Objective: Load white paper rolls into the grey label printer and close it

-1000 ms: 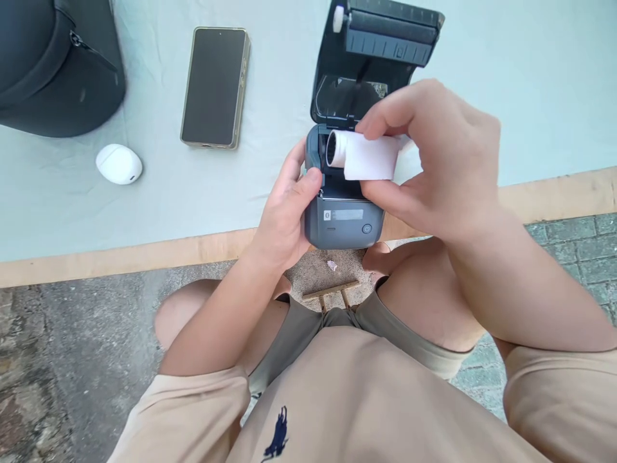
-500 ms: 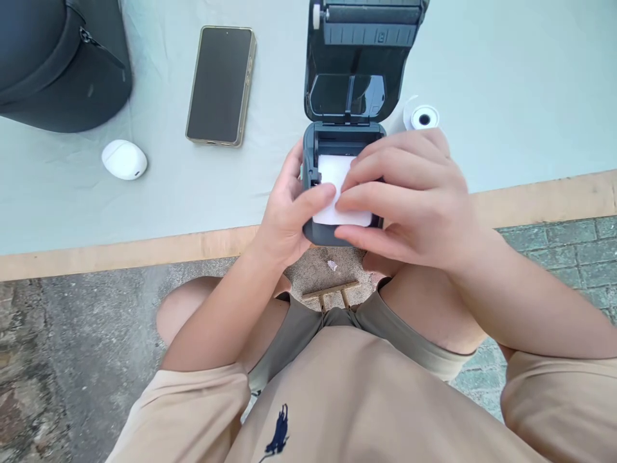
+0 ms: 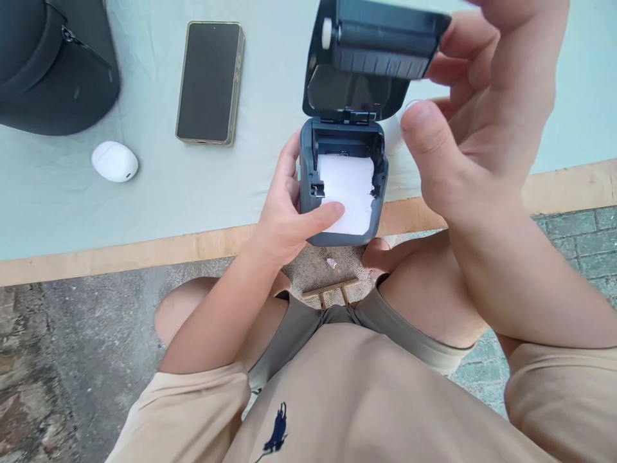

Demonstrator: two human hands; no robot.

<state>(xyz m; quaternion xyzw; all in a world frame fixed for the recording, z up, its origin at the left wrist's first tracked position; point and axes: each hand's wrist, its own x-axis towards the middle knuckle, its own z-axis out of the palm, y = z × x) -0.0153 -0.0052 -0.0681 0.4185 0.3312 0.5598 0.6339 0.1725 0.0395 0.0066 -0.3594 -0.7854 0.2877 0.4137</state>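
My left hand [image 3: 294, 218] is closed around the left side of a small dark portable label printer [image 3: 378, 218]. Its thumb presses on the white paper [image 3: 349, 193] lying in the printer's bay. The printer's lid [image 3: 357, 96] is raised on its hinge, with a black roller [image 3: 385, 40] along its far end. At the lid's upper right edge is my right hand [image 3: 486, 122], its fingers partly hidden behind the lid and its thumb spread away from it. Behind that thumb, a white paper roll [image 3: 394, 136] on the table is mostly hidden.
A smartphone [image 3: 209, 83] lies on the pale covered table [image 3: 159, 199], left of the printer. Nearer the left are a white oval case [image 3: 114, 161] and a black zippered bag [image 3: 53, 71]. The table's wooden edge [image 3: 212, 244] runs in front of my knees.
My right hand has left the paper and moved up to the lid's right edge. The lid leans slightly nearer. The left hand still grips the printer, its thumb on the paper.
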